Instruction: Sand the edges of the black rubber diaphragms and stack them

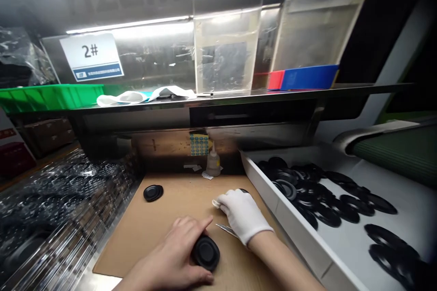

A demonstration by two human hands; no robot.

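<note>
Head view: my left hand (175, 251) grips a part (206, 253), while discs (346, 210) right of my right hand (241, 214) (hold unclear) seemingly remain, none evidently completed.

On the board (129, 241), between trays (68, 195) at left and a bin (290, 218) of discs (384, 203) at right, one part (153, 193) lies beyond the left hand (180, 245), left of the bottle (213, 164).

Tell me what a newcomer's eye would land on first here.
Probably the white-gloved right hand, bright against the flat brown board, and the bare left hand curled around a black rounded part at bottom centre. Next might come the bright green plastic bin on the metal shelf at far left, and the white open tray of black round pieces on the right.
</note>
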